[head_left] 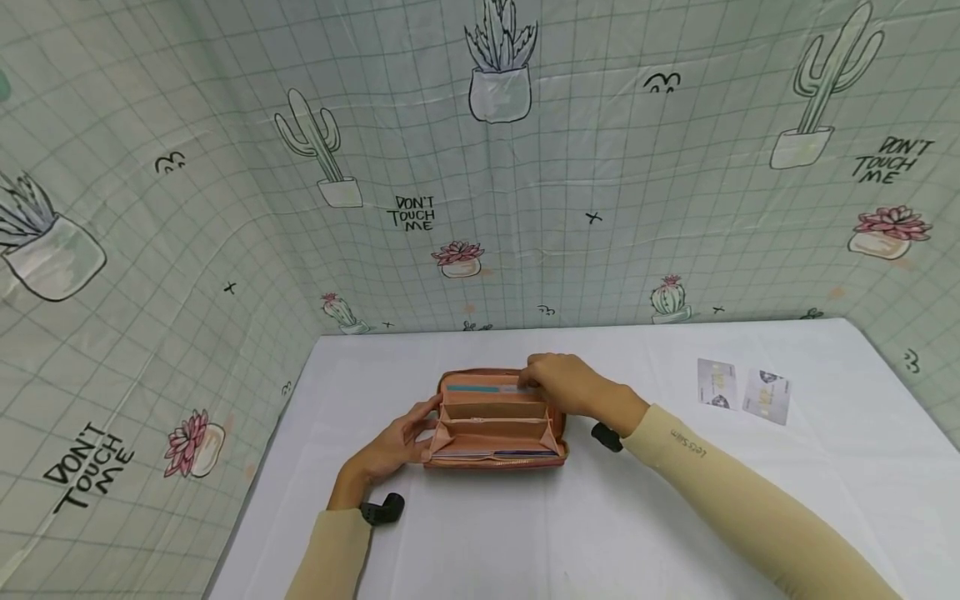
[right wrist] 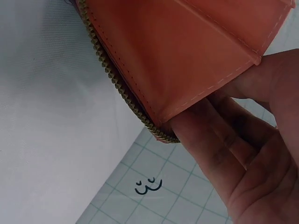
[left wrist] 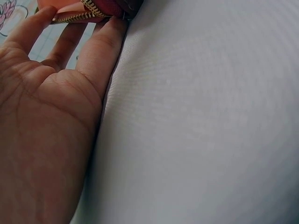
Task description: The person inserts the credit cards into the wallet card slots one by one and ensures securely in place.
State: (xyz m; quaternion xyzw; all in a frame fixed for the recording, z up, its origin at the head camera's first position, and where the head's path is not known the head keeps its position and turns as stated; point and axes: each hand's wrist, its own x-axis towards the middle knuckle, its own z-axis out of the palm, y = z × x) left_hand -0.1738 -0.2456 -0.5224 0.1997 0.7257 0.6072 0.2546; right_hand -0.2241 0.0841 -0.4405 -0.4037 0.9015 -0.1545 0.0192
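A salmon-pink zip wallet (head_left: pixel 495 411) stands spread open on the white table, showing inner compartments and a brass-toothed zipper. In its upper panel's slots are a teal-edged card (head_left: pixel 472 388) and a greyish card (head_left: pixel 511 389); a dark blue-edged item (head_left: pixel 527 454) shows in the lower panel. My left hand (head_left: pixel 397 435) holds the wallet's left side, fingers and thumb spread on its edges. Gripping the upper right panel is my right hand (head_left: pixel 567 383), beside the greyish card. In the right wrist view its fingers (right wrist: pixel 210 149) reach behind the panel; the fingertips are hidden.
Two pale printed cards lie apart on the right of the table (head_left: pixel 660 517): a left card (head_left: pixel 716 384) and a right card (head_left: pixel 767 397). A cactus-printed grid cloth (head_left: pixel 555 167) hangs behind and beside the table. Each wrist wears a black device.
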